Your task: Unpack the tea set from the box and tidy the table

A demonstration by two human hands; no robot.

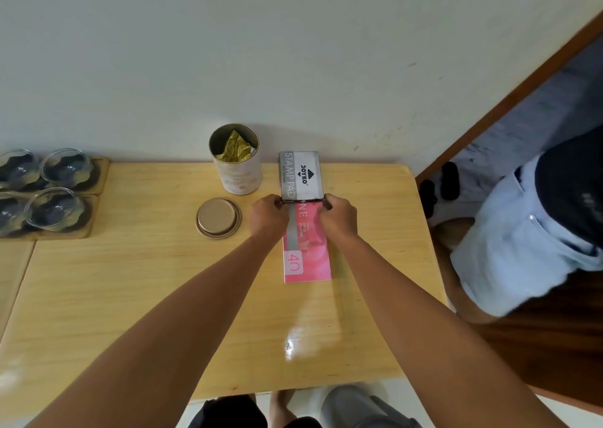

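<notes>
- Both hands pinch the near corners of the stamp pad tin [301, 175]: left hand [269, 216] on its left corner, right hand [338, 216] on its right, likely to square it.
- It sits near the wall, its near edge over the far end of the pink booklet [308, 248] flat on the table [130, 297].
- Just left stands the open tea canister [239, 173], gold pouch inside, its lid [218, 218] laid in front.
- Glass cups [65, 169] rest on wooden trays at far left, well apart.
</notes>
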